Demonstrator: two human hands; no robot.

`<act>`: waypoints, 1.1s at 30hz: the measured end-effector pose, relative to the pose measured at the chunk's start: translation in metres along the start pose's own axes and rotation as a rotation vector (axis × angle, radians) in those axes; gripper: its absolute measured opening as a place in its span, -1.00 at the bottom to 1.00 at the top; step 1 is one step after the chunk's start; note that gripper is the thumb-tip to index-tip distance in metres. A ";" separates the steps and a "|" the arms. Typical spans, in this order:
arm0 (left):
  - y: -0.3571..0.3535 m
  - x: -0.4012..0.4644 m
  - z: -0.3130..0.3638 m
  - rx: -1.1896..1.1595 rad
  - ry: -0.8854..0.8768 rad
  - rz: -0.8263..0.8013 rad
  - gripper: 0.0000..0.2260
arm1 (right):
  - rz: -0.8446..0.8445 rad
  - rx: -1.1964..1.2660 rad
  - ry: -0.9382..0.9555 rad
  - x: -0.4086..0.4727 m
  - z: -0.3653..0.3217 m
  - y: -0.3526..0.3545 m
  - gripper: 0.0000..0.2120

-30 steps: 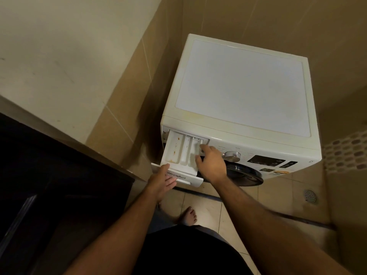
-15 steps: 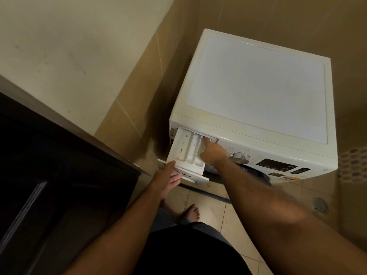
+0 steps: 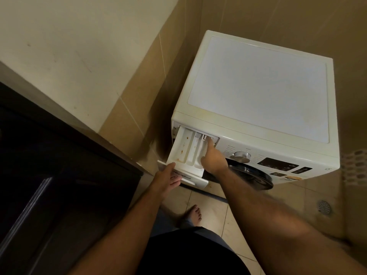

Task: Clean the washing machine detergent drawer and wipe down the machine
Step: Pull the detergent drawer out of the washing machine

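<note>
I look down on the beige tiled wall (image 3: 139,100) and the tiled floor (image 3: 224,213) of a narrow corner. To my left stands a dark, glossy cabinet (image 3: 49,185), close to the machine's left flank. The white front-loading washing machine (image 3: 258,86) fills the right half of my view, its flat top pale and its front edge faintly yellowed. On its control panel I see a silver round dial (image 3: 242,156) and a black display strip (image 3: 278,164), with the dark round door (image 3: 250,177) below them.

The white plastic detergent drawer (image 3: 188,155) is at the upper left corner of the machine's front, pulled well out of its slot toward me. Its compartments lie open to view and carry brownish stains. Its front panel bears a dark printed brand name.

My left hand (image 3: 166,181) holds the drawer's front panel from below, thumb laid on the top edge and fingers curled under it. My right hand (image 3: 213,159) reaches over the drawer's right compartment, index finger stretched out and pressing at the back of the drawer, the other fingers folded in.

A round metal floor drain (image 3: 324,207) sits in the floor to the right, and my bare foot (image 3: 193,215) rests on the tiles below the drawer.
</note>
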State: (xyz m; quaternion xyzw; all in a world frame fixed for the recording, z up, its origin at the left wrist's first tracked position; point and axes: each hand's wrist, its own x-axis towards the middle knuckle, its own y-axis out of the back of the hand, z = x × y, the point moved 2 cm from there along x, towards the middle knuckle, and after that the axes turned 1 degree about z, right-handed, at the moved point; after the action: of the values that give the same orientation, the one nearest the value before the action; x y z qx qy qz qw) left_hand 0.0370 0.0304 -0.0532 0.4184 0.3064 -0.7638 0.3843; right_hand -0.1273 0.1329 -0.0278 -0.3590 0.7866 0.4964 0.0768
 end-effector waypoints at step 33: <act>0.084 -0.082 -0.030 0.302 -0.173 -0.213 -0.71 | 0.366 0.711 -0.258 -0.165 0.000 -0.067 -0.58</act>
State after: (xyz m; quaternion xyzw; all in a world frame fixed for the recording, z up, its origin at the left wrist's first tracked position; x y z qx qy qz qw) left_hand 0.1488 0.0377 -0.0079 0.3696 0.1966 -0.8704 0.2590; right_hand 0.0360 0.1967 0.0028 -0.0993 0.9437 0.2404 0.2043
